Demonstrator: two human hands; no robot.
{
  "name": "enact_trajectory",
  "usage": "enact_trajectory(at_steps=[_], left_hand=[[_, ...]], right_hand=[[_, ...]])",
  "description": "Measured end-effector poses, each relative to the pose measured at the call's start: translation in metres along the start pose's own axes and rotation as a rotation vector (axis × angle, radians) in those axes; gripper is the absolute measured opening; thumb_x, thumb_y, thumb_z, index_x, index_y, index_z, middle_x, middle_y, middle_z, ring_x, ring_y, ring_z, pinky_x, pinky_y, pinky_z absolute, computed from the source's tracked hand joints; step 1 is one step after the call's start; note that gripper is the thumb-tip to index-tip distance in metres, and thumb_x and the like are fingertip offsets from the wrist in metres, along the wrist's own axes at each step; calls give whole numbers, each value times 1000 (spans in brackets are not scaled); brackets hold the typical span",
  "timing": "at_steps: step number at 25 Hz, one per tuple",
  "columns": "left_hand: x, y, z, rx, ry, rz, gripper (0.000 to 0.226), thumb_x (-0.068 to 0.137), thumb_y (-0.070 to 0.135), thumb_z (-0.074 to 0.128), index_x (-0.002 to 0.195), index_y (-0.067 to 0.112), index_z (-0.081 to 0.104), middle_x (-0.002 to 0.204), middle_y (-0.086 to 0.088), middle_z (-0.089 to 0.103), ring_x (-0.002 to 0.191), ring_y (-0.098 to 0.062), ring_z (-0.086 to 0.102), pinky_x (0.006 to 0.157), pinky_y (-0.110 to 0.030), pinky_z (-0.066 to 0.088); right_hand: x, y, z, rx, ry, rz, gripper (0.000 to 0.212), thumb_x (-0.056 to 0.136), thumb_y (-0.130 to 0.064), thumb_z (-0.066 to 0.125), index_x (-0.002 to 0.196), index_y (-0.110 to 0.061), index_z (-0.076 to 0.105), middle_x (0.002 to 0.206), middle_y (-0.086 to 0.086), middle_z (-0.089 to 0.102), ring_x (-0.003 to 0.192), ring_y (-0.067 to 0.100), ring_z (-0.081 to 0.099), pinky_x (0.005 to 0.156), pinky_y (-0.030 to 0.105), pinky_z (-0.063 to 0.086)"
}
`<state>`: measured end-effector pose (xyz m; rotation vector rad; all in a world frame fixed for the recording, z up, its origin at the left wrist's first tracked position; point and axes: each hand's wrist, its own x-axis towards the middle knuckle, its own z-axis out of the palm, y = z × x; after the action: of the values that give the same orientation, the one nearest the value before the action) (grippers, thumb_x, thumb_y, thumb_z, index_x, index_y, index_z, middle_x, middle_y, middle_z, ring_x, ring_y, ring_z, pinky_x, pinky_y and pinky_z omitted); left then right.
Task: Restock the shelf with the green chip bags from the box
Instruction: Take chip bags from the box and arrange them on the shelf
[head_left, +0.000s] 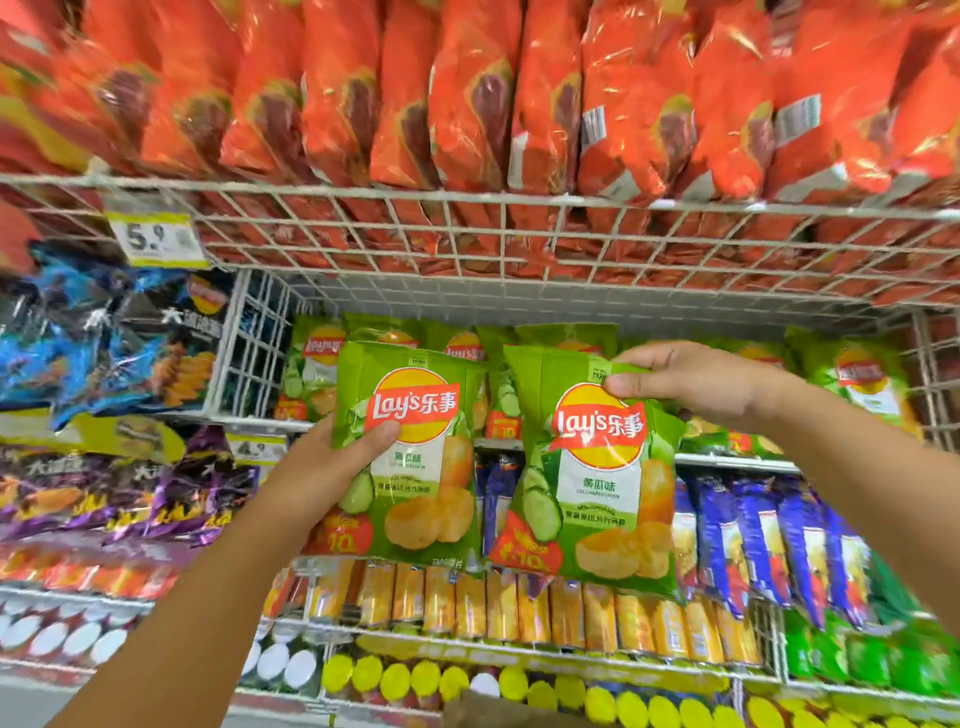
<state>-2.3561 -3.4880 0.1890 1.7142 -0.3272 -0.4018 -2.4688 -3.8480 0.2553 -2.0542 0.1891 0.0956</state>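
Two bare forearms reach up from the bottom of the view toward a wire supermarket shelf. The left hand (332, 462) grips a green Lay's cucumber chip bag (415, 452) by its lower left side, thumb pressed across the front near the logo and fingers tucked behind. The right hand (691, 379) pinches a second green chip bag (597, 483) at its top seal, thumb in front, so the bag hangs down slightly tilted. Both bags are held in the air just in front of the wire shelf (727, 461), where more green bags (862, 379) already stand upright in a row at the back. Red chip bags (467, 93) fill the basket above; blue and purple snack packs sit to the sides and below. The box is not clearly visible. These bags look puffed with air, light, crinkly and slippery, with brittle chips inside, so holding by the seal or edges seems safer than squeezing the middle.
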Motion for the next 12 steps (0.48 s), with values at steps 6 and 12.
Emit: enact_trajectory(at_steps=[6, 12], left_hand=[[33, 18, -17, -30, 38, -78, 73, 53, 76, 79, 113, 37, 69, 104, 4, 78, 94, -24, 75, 92, -52, 56], [127, 20, -37, 35, 33, -202, 112, 50, 82, 78, 143, 27, 48, 149, -2, 51, 128, -28, 55, 106, -49, 46]], right_hand=[[52, -14, -14, 82, -38, 19, 86, 39, -74, 89, 109, -25, 76, 114, 2, 77, 108, 22, 71, 102, 43, 48], [104, -18, -21, 118, 177, 123, 51, 78, -54, 79, 118, -29, 60, 114, -10, 64, 106, 12, 56, 87, 29, 40]])
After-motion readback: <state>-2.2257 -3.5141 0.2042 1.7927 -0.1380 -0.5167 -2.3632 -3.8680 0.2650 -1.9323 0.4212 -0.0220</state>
